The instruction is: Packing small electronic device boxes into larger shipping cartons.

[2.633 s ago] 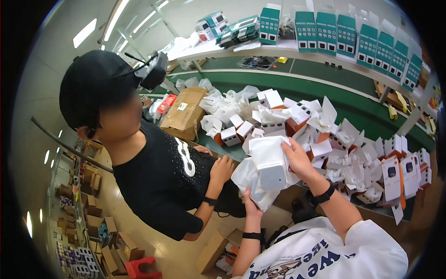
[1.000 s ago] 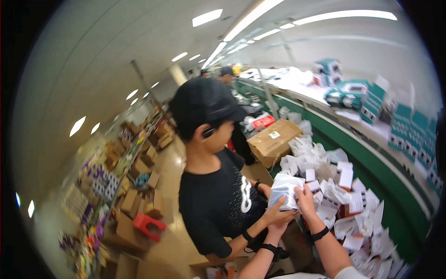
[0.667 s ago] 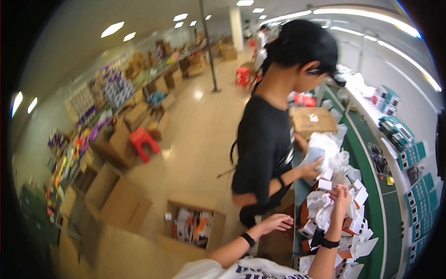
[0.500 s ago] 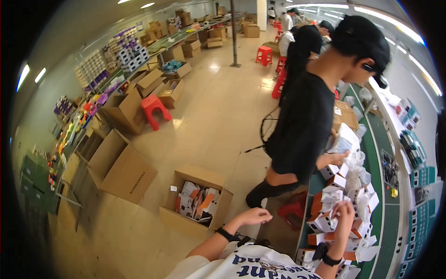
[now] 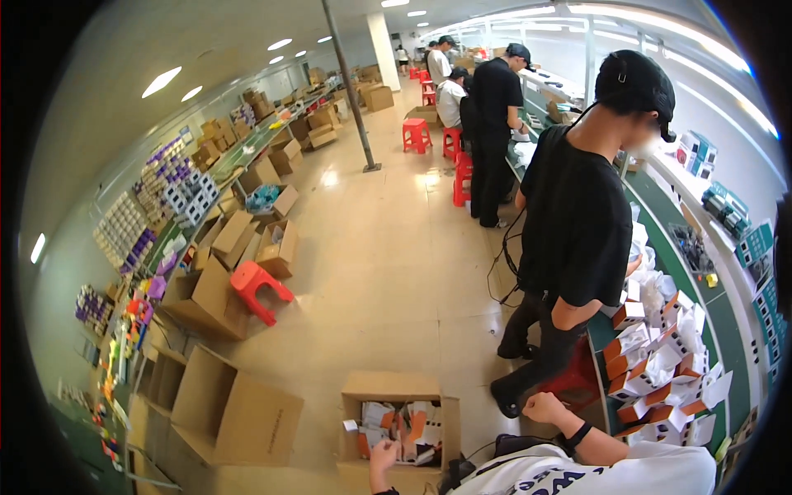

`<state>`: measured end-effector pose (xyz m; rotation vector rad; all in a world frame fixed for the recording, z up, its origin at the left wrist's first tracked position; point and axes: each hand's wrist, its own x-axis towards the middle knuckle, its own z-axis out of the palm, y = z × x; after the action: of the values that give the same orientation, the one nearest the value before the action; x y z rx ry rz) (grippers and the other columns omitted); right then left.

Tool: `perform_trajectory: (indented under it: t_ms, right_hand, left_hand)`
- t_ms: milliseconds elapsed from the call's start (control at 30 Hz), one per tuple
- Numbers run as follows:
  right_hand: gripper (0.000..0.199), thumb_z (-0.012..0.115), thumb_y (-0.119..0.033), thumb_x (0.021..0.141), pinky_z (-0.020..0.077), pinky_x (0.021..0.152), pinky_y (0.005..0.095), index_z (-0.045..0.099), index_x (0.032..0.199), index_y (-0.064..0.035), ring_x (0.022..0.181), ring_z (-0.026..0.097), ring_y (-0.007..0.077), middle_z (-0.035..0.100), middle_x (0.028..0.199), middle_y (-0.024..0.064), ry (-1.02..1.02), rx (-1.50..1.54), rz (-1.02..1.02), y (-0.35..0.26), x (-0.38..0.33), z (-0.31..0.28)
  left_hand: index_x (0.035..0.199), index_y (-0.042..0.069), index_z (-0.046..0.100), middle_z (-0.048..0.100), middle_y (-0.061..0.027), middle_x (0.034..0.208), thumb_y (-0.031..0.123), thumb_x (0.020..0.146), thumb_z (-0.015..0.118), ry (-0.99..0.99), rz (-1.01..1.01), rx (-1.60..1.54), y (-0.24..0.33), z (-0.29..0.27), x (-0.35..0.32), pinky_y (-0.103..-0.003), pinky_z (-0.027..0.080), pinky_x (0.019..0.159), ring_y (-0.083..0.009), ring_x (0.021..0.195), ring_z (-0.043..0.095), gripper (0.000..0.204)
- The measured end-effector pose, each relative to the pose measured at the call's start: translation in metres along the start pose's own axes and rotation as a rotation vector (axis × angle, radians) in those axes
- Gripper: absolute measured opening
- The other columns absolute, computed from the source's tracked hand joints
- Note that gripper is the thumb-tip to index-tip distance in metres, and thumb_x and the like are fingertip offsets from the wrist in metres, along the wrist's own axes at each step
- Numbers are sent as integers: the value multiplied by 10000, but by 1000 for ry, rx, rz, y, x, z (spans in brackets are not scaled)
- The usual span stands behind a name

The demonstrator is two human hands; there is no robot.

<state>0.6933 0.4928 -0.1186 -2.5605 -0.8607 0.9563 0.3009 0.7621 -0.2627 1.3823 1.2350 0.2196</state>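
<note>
My left hand [image 5: 384, 455] reaches over the near left part of an open cardboard carton [image 5: 450, 429] on the floor. Its fingers are partly spread beside the white-and-orange small boxes [image 5: 425, 422] inside; I see nothing held in it. My right hand [image 5: 546, 408] hangs in the air between the carton and the workbench, its fingers curled in, with nothing visible in them. A black band circles the right wrist. Several opened white-and-orange boxes [image 5: 660, 367], with white wrapping sticking out, are heaped on the green bench [image 5: 604, 330] at my right.
A co-worker in black [image 5: 577, 206] stands at the bench just ahead, beside a red stool [image 5: 577, 375]. More people work farther along. Large empty cartons [image 5: 239, 412] and another red stool [image 5: 260, 289] stand at the left. A dark pole [image 5: 351, 91] rises from the floor beyond.
My view has turned left and up. My right hand has left the heaped boxes and come away from the bench. The left hand has moved over the floor carton. The co-worker's hands are now mostly hidden.
</note>
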Motion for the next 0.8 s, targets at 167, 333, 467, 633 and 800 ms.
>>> perform_trajectory:
  t_ms: [167, 333, 467, 633, 800]
  right_hand:
    - [308, 655, -359, 787, 547, 937, 447, 789, 950, -134, 998, 695, 377, 738, 1010, 171, -61, -44, 19, -33, 44, -3]
    - [340, 625, -372, 824, 545, 937, 456, 772, 1015, -132, 1020, 686, 376, 731, 1062, 163, -103, -94, -41, -17, 119, 7]
    - [258, 638, -307, 840, 565, 830, 442, 744, 947, -98, 899, 711, 346, 742, 929, 150, -55, 64, -328, -28, 157, -14]
    - [249, 632, -278, 857, 564, 778, 431, 731, 954, -71, 855, 712, 344, 737, 903, 160, -77, 89, -371, -54, 187, -31]
    - [282, 630, -288, 849, 555, 782, 446, 731, 957, -48, 864, 706, 367, 722, 901, 200, 42, 192, -359, -64, 235, -54]
  left_hand:
    - [977, 12, 693, 720, -68, 859, 354, 946, 664, -286, -170, 152, -49, -44, 33, -322, 537, 712, -155, 799, 672, 344]
    - [1042, 38, 666, 682, -104, 902, 328, 946, 642, -389, -154, 360, 30, 35, 39, -408, 512, 710, -232, 744, 615, 306]
    - [1055, 19, 663, 699, -156, 925, 452, 927, 659, -145, 28, 628, 21, 112, 110, -435, 527, 744, -288, 806, 661, 451]
    - [1075, -17, 702, 746, -146, 969, 465, 894, 683, -506, 147, 533, 61, 160, 187, -379, 540, 816, -243, 894, 701, 515]
    - [1151, -10, 673, 703, -156, 1075, 518, 886, 696, -451, 22, 412, 116, 178, 251, -392, 530, 855, -270, 985, 664, 591]
